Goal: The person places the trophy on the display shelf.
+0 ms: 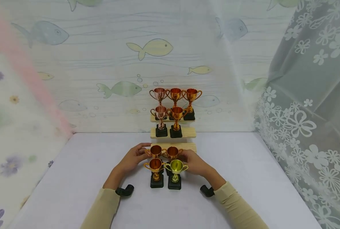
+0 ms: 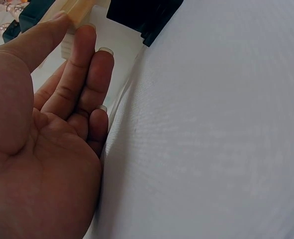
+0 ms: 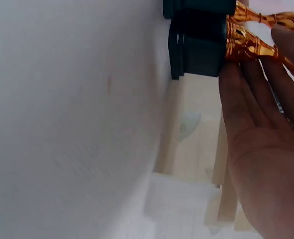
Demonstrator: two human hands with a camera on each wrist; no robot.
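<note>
In the head view my right hand (image 1: 195, 162) is at the right side of a bronze-coloured trophy cup (image 1: 172, 153). The right wrist view shows its fingers and thumb (image 3: 290, 46) around an orange metallic stem (image 3: 248, 44) above a dark base (image 3: 199, 45). My left hand (image 1: 132, 158) lies beside another bronze trophy (image 1: 156, 151), fingers loosely bent. Its thumb (image 2: 42, 42) comes right up to the wooden step (image 2: 79, 11) in the left wrist view. Nearer to me stand an orange trophy (image 1: 155, 164) and a yellow-gold one (image 1: 176, 166), both upright on black bases.
A stepped wooden rack (image 1: 189, 132) stands behind the hands. Its top step bears a pink trophy (image 1: 159, 93) and two orange ones; the middle step bears a pink trophy (image 1: 160, 112) and an orange trophy (image 1: 176, 113). A white cloth (image 1: 230, 203) covers the table; printed curtains surround it.
</note>
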